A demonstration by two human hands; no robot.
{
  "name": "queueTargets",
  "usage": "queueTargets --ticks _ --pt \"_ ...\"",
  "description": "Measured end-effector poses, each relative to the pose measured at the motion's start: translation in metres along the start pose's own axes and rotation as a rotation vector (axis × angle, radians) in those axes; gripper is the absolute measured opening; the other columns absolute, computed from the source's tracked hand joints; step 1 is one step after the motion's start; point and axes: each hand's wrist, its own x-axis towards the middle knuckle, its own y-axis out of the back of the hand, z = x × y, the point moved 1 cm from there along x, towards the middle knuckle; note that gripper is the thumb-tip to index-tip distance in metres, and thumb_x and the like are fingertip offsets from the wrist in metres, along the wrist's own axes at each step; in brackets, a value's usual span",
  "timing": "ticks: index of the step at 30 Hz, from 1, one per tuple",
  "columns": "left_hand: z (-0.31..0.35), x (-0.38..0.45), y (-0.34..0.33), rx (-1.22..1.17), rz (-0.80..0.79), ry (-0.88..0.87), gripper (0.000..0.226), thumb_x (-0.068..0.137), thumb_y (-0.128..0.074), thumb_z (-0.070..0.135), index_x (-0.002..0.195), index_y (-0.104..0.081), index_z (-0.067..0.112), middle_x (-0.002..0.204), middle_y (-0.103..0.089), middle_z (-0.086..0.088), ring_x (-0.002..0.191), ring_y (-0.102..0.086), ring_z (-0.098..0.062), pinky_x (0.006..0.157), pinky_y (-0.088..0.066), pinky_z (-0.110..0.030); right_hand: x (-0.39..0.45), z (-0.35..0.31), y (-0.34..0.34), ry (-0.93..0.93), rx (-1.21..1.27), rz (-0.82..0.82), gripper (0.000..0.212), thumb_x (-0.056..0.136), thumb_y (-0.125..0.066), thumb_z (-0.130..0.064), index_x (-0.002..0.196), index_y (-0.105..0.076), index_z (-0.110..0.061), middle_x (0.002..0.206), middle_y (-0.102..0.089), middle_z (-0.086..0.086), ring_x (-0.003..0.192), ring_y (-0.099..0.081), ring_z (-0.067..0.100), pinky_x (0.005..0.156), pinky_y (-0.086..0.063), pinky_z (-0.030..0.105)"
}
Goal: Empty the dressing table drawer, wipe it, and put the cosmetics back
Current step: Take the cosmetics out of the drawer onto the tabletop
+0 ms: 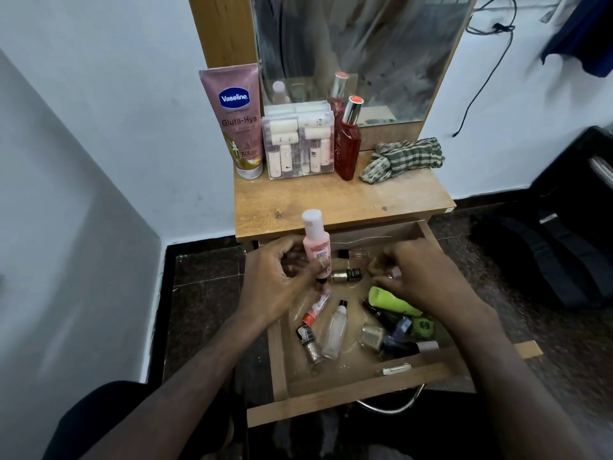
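White walls [99, 111] and dark speckled floor tiles [202, 293] surround a small wooden dressing table [331, 200] with a smeared mirror [358, 51] at its back. On the tabletop we list, from our left: a pink Vaseline tube [237, 121] standing cap down, a clear case of small white bottles [297, 144], two tall red bottles [346, 141] with silver caps, and a crumpled green checked cloth [403, 159]. A black cable [484, 61] hangs on the wall to our right, above a dark bag [547, 260] on the floor.

Below the tabletop we note the drawer [348, 390] pulled out, cosmetics loose on its bottom: a lime-green tube [394, 302], a clear glass bottle [336, 328], a glitter polish bottle [310, 343] and other small bottles.

Our left hand [278, 287] grips a pink bottle [315, 250] with a white cap, held upright above the drawer's back left part. Our right hand [421, 277] hovers over the back right part, fingers curled downward near a small pinkish item [394, 272]; we cannot tell whether it grips anything.
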Motion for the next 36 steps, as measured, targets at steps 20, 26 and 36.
queueTargets --ticks 20,26,36 --pt "-0.008 0.003 -0.001 -0.037 0.072 0.017 0.039 0.087 -0.083 0.042 0.115 -0.077 0.016 0.098 -0.079 0.013 0.088 -0.075 -0.004 0.07 -0.06 -0.019 0.0 0.012 -0.016 0.105 0.92 -0.172 0.033 0.097 -0.072 -0.043 0.119 -0.067 -0.019 0.108 -0.075 0.004 0.102 -0.072 0.027 0.082 -0.058 0.041" --pt "0.001 0.012 0.015 -0.081 0.163 0.04 0.039 0.085 -0.081 0.041 0.116 -0.077 0.019 0.09 -0.077 0.013 0.083 -0.073 -0.005 0.067 -0.056 -0.016 0.007 -0.012 -0.007 -0.167 1.801 -0.145 0.047 0.092 -0.073 -0.037 0.132 -0.06 -0.015 0.119 -0.072 0.018 0.088 -0.071 0.039 0.079 -0.057 0.052" --pt "-0.008 0.05 0.064 0.206 0.442 -0.114 0.029 0.091 -0.081 0.028 0.118 -0.075 0.018 0.106 -0.075 0.008 0.095 -0.072 -0.01 0.082 -0.06 -0.039 0.05 -0.083 0.013 0.111 1.233 0.359 0.04 0.095 -0.076 -0.018 0.131 -0.059 -0.021 0.12 -0.074 -0.001 0.113 -0.072 0.012 0.089 -0.063 0.032"
